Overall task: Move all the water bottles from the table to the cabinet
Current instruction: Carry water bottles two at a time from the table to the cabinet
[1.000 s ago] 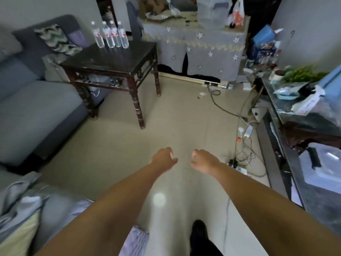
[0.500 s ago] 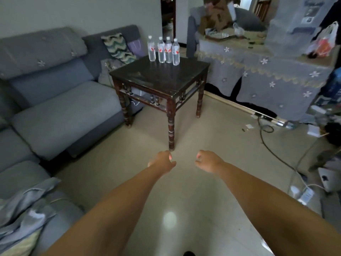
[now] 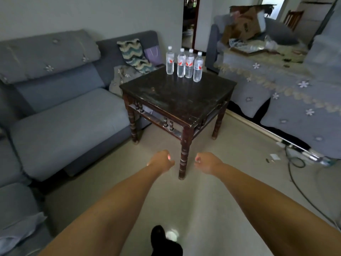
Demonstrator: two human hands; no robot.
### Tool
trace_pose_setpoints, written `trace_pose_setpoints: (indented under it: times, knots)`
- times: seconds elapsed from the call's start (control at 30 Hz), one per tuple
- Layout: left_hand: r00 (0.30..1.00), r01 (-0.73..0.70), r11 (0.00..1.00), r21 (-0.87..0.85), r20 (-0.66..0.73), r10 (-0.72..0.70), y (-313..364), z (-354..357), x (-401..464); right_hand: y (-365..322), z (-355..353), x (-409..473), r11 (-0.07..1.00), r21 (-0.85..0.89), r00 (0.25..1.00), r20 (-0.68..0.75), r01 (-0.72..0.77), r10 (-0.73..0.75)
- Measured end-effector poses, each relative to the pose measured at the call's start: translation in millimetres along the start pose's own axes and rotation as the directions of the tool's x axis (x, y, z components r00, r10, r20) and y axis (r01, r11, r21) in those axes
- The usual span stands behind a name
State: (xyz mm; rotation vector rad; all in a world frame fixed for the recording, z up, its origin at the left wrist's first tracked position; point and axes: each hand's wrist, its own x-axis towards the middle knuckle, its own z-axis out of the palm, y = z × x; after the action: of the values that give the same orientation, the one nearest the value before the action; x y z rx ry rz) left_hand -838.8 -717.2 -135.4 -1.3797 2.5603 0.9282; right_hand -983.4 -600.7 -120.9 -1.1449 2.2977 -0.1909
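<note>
Several clear water bottles (image 3: 183,63) with white caps and red-and-white labels stand upright in a row at the far edge of a dark wooden table (image 3: 177,97). My left hand (image 3: 160,160) and my right hand (image 3: 206,162) are stretched out in front of me over the floor, short of the table's near corner leg. Both hang with loosely curled fingers and hold nothing. The cabinet is not in view.
A grey sofa (image 3: 60,111) runs along the left, close to the table. A cloth-covered surface (image 3: 287,87) with a cardboard box (image 3: 243,26) stands at the right. Cables (image 3: 295,163) lie on the floor to the right. A doorway (image 3: 191,21) opens behind the table.
The view has swung left and drawn closer to the table, so the bottles look larger and more central. My hands keep the same empty, curled pose.
</note>
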Motion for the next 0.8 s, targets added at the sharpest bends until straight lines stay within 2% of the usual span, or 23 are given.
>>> trace_pose_setpoints:
  times: [0.2,0.33,0.53,0.8]
  knots:
    - [0.998,-0.062,0.998,0.0,-0.026,0.062,11,-89,127,-46,-71,118,0.999,0.016,0.997,-0.055,-0.045,0.046]
    - [0.996,-0.081,0.997,-0.008,-0.039,0.081,11,-128,193,-70,-95,188,0.998,0.004,0.997,-0.057,-0.055,0.055]
    - [0.999,-0.046,0.999,-0.012,-0.004,0.045,5,-148,288,-91,-123,288,1.0,-0.008,1.0,-0.006,-0.006,0.006]
    - [0.998,0.018,0.996,-0.082,-0.056,-0.023,29,-211,456,-106,-205,463,0.999,-0.001,0.999,0.013,0.04,-0.04]
